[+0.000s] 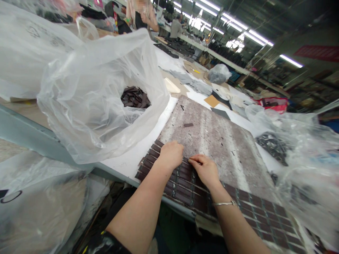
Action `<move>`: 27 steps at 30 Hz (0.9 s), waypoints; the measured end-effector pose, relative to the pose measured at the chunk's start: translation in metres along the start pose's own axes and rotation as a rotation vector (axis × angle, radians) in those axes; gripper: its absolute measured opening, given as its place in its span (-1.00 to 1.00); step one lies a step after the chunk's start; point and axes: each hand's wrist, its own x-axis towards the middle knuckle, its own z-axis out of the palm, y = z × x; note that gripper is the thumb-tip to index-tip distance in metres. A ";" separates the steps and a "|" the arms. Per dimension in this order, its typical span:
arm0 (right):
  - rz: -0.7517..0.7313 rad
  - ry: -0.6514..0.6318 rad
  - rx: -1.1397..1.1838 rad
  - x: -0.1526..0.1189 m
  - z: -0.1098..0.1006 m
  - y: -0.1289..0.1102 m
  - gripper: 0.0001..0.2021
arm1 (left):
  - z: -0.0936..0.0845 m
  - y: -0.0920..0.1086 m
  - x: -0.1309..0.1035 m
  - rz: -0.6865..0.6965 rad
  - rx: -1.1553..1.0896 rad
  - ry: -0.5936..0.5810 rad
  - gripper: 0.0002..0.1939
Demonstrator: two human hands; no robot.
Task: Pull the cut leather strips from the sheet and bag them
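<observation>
Rows of dark brown strips lie side by side along the near edge of a worn, mottled board. My left hand is closed above the upper edge of these rows; what its fingers hold, if anything, is hidden. Close to its right, my right hand pinches thumb and forefinger together at the strips' upper edge. Whatever is in that pinch is too small to make out. A loose brown strip rests farther up the board, among small dark scraps.
A large clear plastic bag stands open at the left, with brown strips inside. Plastic bags with dark pieces crowd the right side. Grey sheets and a tan square lie beyond the board. A person is across the table.
</observation>
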 end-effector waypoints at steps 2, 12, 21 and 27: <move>-0.037 0.010 -0.033 0.000 0.002 -0.001 -0.85 | 0.002 0.004 -0.001 -0.021 0.013 0.022 -0.79; -0.132 0.015 -0.148 0.021 -0.022 0.008 -0.78 | 0.007 0.013 -0.001 -0.066 0.012 0.039 -0.79; -0.299 -0.006 -0.220 0.095 -0.021 0.024 -0.65 | 0.010 0.016 0.000 0.151 -0.022 0.069 -0.81; -0.326 -0.054 -0.430 0.150 0.007 0.034 -0.55 | 0.021 0.023 0.004 0.257 -0.013 0.010 -0.84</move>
